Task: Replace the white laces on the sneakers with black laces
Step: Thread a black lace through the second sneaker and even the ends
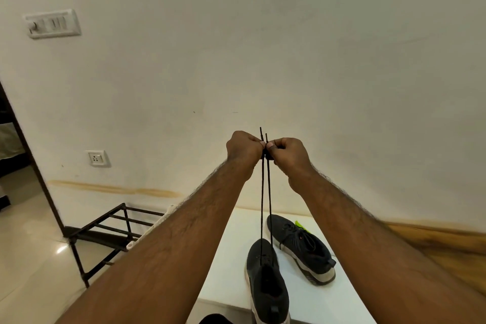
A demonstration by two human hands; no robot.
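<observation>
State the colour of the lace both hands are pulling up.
Black: the lace, seen in the head view.

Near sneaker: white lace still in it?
No: only a black lace runs up from the near sneaker to the left hand and right hand.

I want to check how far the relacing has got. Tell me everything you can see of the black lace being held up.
The black lace is a thin, dark cord, seemingly woven. Two strands rise taut and almost parallel from the front eyelets of the near sneaker, which stands on the white table. The left hand and right hand pinch both strands together high above the shoe. Two short stiff tips stick up above the fingers, the left one slightly higher. Only the lowest eyelets appear threaded.
</observation>
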